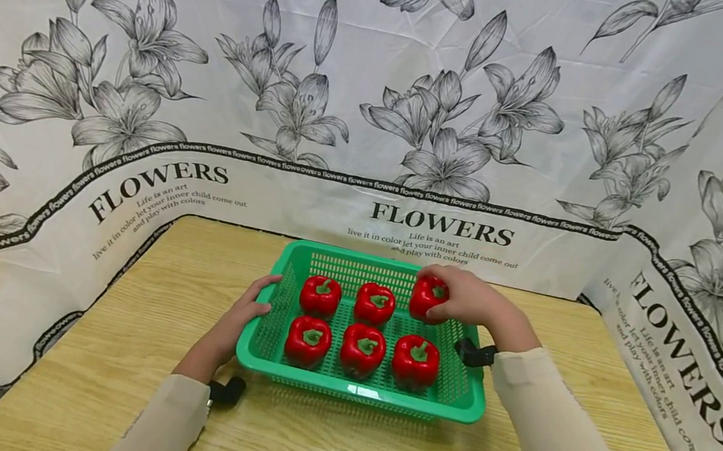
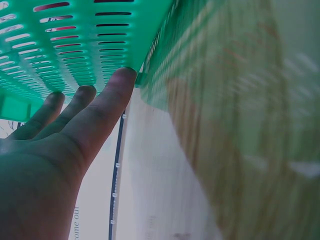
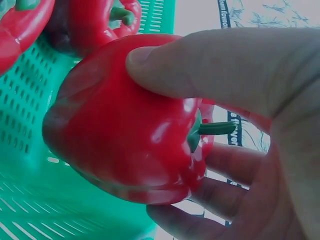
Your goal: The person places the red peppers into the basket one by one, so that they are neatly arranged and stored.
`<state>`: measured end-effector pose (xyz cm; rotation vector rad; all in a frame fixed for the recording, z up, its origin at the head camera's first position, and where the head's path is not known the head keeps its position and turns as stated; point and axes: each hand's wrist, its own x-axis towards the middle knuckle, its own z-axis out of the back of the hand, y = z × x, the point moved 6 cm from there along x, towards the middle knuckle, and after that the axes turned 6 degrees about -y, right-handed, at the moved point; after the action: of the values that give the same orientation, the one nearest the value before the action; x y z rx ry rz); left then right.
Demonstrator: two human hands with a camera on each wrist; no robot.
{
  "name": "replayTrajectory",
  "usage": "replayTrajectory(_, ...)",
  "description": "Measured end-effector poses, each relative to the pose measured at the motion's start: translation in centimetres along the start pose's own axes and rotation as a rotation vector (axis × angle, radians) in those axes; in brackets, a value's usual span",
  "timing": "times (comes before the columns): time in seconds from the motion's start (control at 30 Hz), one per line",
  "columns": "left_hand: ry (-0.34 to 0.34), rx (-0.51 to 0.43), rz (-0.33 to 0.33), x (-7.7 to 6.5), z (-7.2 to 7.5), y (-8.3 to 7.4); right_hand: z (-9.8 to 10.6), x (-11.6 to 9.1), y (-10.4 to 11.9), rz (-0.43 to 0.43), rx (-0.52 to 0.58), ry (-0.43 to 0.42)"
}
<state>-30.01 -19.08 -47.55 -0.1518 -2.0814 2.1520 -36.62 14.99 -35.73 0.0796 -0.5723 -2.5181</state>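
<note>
A green perforated plastic basket (image 1: 359, 392) stands on the table with several red bell peppers in it, their green stems facing up. My right hand (image 1: 472, 299) grips one red bell pepper (image 1: 424, 296) at the basket's far right corner. In the right wrist view, the thumb (image 3: 165, 70) lies over the side of that pepper (image 3: 125, 130) and the other fingers curl round beneath, with its stem toward the palm. My left hand (image 1: 237, 323) touches the basket's left side; straight fingers (image 2: 95, 120) rest against the slotted outer wall (image 2: 75, 40) in the left wrist view.
Three peppers, including a front right one (image 1: 415, 362), line the basket's near side; two more, one at back left (image 1: 320, 296), sit behind. Light wood table (image 1: 187, 278) surrounds the basket. A white flower-printed cloth (image 1: 308, 206) hangs behind and at both sides.
</note>
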Motion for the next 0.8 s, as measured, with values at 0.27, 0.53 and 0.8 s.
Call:
replayTrajectory(0.27, 0.003, -0.001, 0.008, 0.1, 0.0, 0.1, -0.9, 0.4, -0.1, -0.018, -0.032, 0.047)
replayTrajectory(0.53, 0.002, 0.008, 0.002, 0.1, 0.1, 0.1, -1.6, 1.0, -0.3, -0.024, -0.092, 0.069)
replayTrajectory(0.8, 0.001, 0.008, 0.005, 0.0, 0.1, 0.1, -2.2, 1.3, -0.4, -0.025, -0.095, 0.106)
